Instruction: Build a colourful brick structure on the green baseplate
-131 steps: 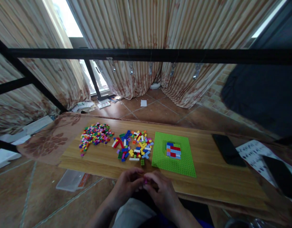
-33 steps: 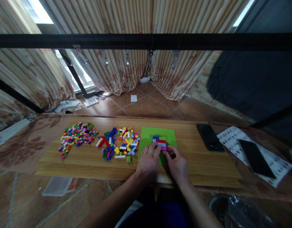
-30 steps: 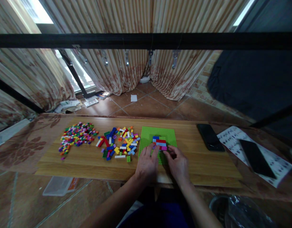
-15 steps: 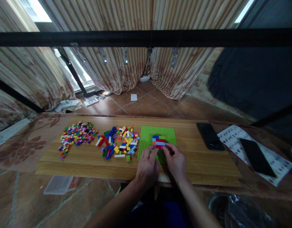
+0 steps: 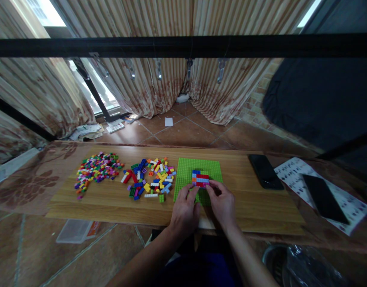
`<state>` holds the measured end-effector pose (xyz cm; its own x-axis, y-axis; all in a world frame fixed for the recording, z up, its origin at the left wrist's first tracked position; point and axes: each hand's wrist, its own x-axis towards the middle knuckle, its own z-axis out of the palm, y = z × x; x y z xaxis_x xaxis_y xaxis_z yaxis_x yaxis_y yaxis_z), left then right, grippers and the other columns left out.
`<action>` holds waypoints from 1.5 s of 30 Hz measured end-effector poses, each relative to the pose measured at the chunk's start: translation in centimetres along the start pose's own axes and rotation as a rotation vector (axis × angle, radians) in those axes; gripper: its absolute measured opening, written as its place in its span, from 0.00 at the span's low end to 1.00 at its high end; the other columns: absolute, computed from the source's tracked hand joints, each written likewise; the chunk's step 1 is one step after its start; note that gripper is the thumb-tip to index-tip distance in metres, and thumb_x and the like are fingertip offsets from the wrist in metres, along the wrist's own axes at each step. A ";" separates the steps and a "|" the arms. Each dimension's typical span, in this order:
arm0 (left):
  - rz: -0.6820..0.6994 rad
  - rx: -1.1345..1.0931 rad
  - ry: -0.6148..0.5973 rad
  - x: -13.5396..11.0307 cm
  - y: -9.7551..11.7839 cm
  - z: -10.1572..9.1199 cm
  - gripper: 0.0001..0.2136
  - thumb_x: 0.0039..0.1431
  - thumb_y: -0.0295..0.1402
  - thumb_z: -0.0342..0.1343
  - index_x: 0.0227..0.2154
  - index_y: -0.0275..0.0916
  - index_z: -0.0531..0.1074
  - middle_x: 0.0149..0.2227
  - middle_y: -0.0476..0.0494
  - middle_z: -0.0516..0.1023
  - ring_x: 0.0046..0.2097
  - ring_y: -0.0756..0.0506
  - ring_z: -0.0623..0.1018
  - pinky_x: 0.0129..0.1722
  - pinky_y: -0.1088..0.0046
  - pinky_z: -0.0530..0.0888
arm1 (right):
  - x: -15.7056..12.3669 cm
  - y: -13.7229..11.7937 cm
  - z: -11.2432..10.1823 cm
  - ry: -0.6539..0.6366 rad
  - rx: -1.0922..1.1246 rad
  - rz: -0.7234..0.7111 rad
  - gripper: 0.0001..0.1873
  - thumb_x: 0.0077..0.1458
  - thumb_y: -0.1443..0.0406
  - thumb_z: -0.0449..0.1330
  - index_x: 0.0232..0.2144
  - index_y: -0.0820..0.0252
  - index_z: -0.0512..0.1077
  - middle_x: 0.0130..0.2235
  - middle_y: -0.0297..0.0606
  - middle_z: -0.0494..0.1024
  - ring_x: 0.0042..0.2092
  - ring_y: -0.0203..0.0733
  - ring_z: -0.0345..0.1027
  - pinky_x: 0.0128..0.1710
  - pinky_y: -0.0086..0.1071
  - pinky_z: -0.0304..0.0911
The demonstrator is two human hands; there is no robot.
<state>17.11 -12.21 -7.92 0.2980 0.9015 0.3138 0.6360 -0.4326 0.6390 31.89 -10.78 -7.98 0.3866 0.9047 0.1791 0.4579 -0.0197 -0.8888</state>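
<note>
A small block of toy bricks (image 5: 202,179) in red, blue, light blue and orange stands on a green studded baseplate (image 5: 183,169). My left hand (image 5: 185,205) is at its near left corner, fingers bent and fingertips touching the bricks. On the near right corner, my right hand (image 5: 222,201) has thumb and forefinger closed at the edge of the block, by a small pinkish brick. The fingers partly cover what lies between them, so the exact piece under each fingertip is hard to see. Both palms hover over the near part of the baseplate.
Left of the baseplate lie loose larger bricks (image 5: 162,177), and farther left a heap of small bricks (image 5: 98,169). A black phone (image 5: 265,171) lies on the wooden board (image 5: 243,215). Beyond it, a second dark phone (image 5: 323,198) rests on a printed sheet (image 5: 287,171). A black bar (image 5: 183,47) crosses above.
Both hands keep their places at the near edge of the brick block. The whole view has shifted very slightly; nothing else visibly differs.
</note>
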 end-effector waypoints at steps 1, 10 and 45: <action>-0.005 -0.003 -0.003 0.0 0.0 0.0 0.25 0.52 0.22 0.52 0.55 0.35 0.65 0.57 0.33 0.65 0.58 0.39 0.67 0.57 0.56 0.69 | 0.0 0.1 0.0 0.002 0.010 0.005 0.14 0.53 0.58 0.59 0.38 0.60 0.76 0.37 0.42 0.80 0.37 0.44 0.73 0.41 0.39 0.67; -0.018 -0.036 -0.015 0.0 0.1 0.2 0.25 0.53 0.23 0.52 0.56 0.34 0.64 0.56 0.32 0.66 0.58 0.38 0.67 0.57 0.54 0.69 | 0.0 0.4 -0.1 0.006 0.114 0.061 0.16 0.52 0.57 0.61 0.39 0.61 0.75 0.35 0.42 0.79 0.36 0.43 0.73 0.39 0.38 0.68; -0.360 0.335 0.286 0.7 -8.0 -10.1 0.10 0.60 0.31 0.50 0.40 0.39 0.76 0.46 0.40 0.76 0.44 0.41 0.77 0.41 0.65 0.74 | -2.4 -0.3 -2.4 -0.025 -0.115 -0.102 0.16 0.58 0.56 0.55 0.39 0.59 0.75 0.40 0.44 0.78 0.39 0.45 0.72 0.40 0.40 0.67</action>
<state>5.06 -8.22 -5.72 -0.1546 0.9330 0.3250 0.8670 -0.0296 0.4975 32.78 -14.02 -7.15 0.3141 0.9149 0.2537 0.5832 0.0249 -0.8119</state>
